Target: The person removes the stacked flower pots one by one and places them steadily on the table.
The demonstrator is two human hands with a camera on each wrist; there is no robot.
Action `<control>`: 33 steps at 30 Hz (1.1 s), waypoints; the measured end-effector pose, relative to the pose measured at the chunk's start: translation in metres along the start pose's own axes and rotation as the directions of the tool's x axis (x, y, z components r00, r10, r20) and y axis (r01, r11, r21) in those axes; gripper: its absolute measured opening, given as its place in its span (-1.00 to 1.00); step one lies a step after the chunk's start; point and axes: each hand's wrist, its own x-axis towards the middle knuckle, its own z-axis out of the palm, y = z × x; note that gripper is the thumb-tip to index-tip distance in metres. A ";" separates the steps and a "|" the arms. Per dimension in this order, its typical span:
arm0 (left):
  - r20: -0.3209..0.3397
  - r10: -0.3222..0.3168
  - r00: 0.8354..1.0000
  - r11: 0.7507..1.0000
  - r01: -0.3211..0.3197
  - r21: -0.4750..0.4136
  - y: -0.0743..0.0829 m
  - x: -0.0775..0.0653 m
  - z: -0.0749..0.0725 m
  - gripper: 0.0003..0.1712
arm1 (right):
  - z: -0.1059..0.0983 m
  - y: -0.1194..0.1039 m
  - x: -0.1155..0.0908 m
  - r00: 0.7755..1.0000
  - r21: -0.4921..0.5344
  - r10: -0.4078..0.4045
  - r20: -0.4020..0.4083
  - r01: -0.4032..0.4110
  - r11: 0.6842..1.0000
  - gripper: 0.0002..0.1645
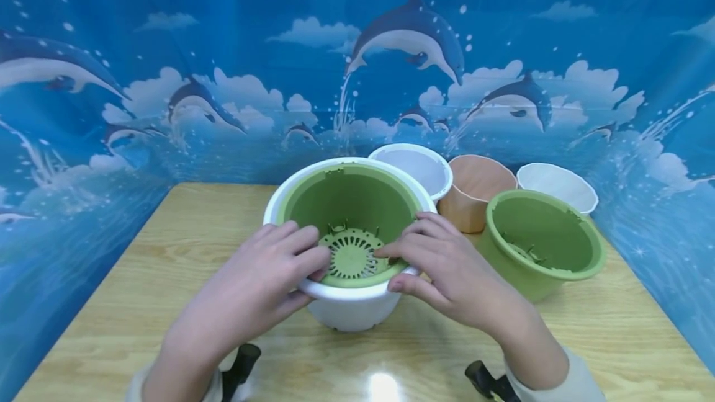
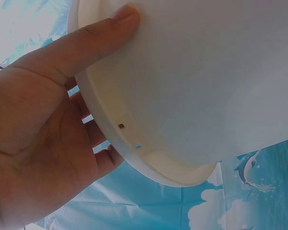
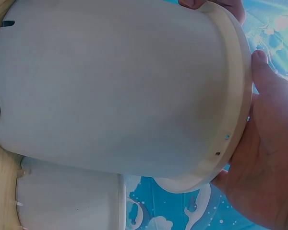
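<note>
A white flowerpot (image 1: pixel 352 315) with a green inner pot (image 1: pixel 349 194) nested in it stands upright near the middle of the table. Slots ring the green base inside. My left hand (image 1: pixel 274 268) grips the near left rim, fingers over the edge. In the left wrist view, the thumb of that hand (image 2: pixel 43 115) lies along the outer wall of the white flowerpot (image 2: pixel 197 91). At the near right rim, my right hand (image 1: pixel 447 268) has its fingers bent over the edge and its thumb outside. The right wrist view shows this hand (image 3: pixel 269 153) against the white rim (image 3: pixel 237 86).
Behind and to the right stand a white round pot (image 1: pixel 416 169), a brown faceted pot (image 1: pixel 472 209) and a white faceted pot (image 1: pixel 558 188). Closer on the right is another green pot (image 1: pixel 536 281). A blue dolphin backdrop (image 1: pixel 251 17) encloses the wooden table (image 1: pixel 128 290).
</note>
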 end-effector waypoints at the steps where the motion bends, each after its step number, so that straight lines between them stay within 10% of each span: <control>1: -0.002 0.001 1.000 1.000 -0.001 0.001 0.000 0.000 0.000 -0.64 | 0.000 0.000 0.000 1.000 0.000 -0.002 0.004 0.002 1.000 -0.42; 33: -0.011 0.018 1.000 1.000 -0.017 0.011 -0.001 -0.001 -0.002 -0.67 | 0.002 -0.002 -0.001 1.000 0.001 -0.028 0.006 0.028 1.000 -0.45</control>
